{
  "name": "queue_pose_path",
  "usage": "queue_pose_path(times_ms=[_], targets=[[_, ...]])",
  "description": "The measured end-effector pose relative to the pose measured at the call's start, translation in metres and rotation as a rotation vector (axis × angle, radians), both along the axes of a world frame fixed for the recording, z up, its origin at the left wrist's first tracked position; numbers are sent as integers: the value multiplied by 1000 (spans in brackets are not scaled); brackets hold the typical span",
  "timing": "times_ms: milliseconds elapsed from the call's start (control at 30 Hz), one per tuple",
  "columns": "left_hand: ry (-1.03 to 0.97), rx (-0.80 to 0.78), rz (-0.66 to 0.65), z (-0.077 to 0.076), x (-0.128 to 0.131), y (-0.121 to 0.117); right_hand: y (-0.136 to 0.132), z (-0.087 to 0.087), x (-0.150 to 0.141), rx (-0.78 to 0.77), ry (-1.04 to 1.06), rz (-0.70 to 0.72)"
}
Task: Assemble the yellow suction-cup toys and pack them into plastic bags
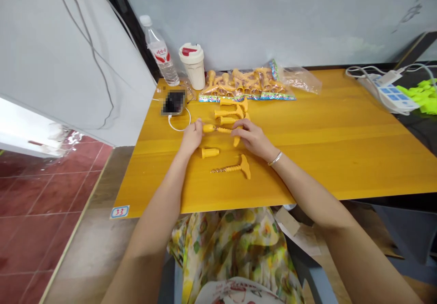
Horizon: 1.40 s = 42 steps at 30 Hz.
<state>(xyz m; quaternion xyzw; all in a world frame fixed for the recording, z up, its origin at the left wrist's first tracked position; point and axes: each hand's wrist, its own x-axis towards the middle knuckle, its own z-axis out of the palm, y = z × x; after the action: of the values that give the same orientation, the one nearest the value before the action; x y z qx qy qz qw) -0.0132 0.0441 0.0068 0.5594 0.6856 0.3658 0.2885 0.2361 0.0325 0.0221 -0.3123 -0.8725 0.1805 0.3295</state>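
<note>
My left hand is closed on a yellow plastic sleeve above the table. Facing it, my right hand grips a yellow T-handled corkscrew by its handle end. The corkscrew's metal tip points left, at or just inside the sleeve's mouth; I cannot tell which. Nearer me lie a loose sleeve and another T-handled corkscrew with its metal spiral bare. Just beyond my hands, several sleeved corkscrews lie in a group, the nearest partly hidden by my right hand.
Plastic bags of yellow corkscrews lie along the table's back. At the back left stand a water bottle, a lidded cup and a phone on a white cable. A power strip sits at the right.
</note>
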Motion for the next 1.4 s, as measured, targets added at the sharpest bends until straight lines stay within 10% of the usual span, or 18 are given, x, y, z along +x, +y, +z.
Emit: queue_pose_path(times_ms=[133, 633, 833, 1067, 1400], targets=[[87, -65, 187, 5, -8, 1, 6, 5, 13, -46, 29, -99], [609, -163, -266, 23, -7, -25, 17, -5, 20, -1026, 33, -178], [638, -232, -254, 29, -9, -30, 6, 15, 23, -898, -291, -250], [625, -179, -203, 26, -18, -31, -2, 23, 18, -274, -407, -378], [461, -165, -793, 33, -20, -42, -7, 16, 8, -207, -640, -340]])
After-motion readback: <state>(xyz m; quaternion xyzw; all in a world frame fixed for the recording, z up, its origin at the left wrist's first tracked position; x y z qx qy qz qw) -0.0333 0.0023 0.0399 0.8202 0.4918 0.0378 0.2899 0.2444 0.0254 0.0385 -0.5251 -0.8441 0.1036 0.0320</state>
